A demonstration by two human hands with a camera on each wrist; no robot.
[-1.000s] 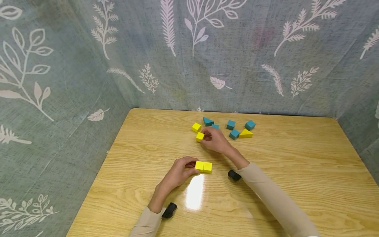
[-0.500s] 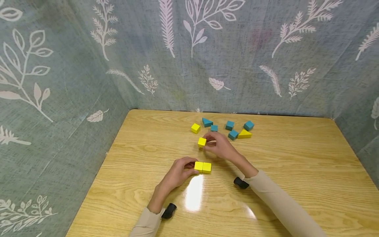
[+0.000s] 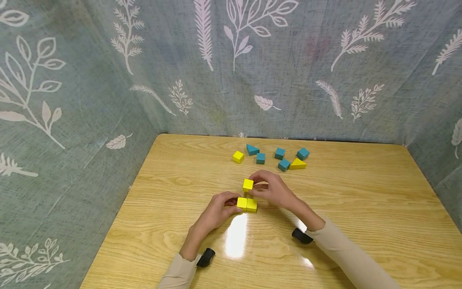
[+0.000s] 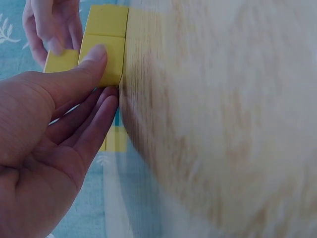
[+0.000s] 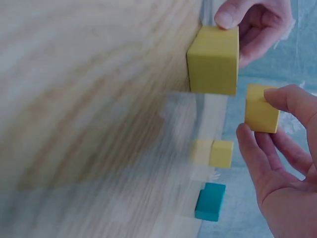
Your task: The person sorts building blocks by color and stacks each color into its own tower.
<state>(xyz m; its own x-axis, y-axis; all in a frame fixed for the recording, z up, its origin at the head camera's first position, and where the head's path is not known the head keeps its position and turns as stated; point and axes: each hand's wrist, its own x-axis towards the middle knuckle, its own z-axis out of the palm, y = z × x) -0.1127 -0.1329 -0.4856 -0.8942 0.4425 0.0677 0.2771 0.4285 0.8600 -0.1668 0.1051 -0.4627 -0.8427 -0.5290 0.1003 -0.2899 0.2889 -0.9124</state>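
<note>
Two yellow cubes stand side by side on the table. My left hand (image 3: 215,210) pinches the left yellow cube (image 3: 242,204) between thumb and fingers, the thumb lying on its near face in the left wrist view. The right yellow cube (image 3: 252,205) sits flush against it. Just beyond the pair, my right hand (image 3: 274,190) holds a third yellow cube (image 3: 248,184) by thumb and fingertips. In the right wrist view this held cube (image 5: 261,108) is raised off the tabletop, with bare space between it and the pair.
Farther back lie another yellow cube (image 3: 238,157), a yellow triangular block (image 3: 298,163), a blue triangular block (image 3: 252,149) and several blue cubes, one of them (image 3: 260,158) nearest the right hand. Patterned cloth (image 3: 216,80) hangs behind the table (image 3: 173,172). Each wrist wears a black device.
My right hand has carried its yellow cube from the blocks at the back toward the pair, uncovering a blue cube. The left hand and the pair have stayed in place.
</note>
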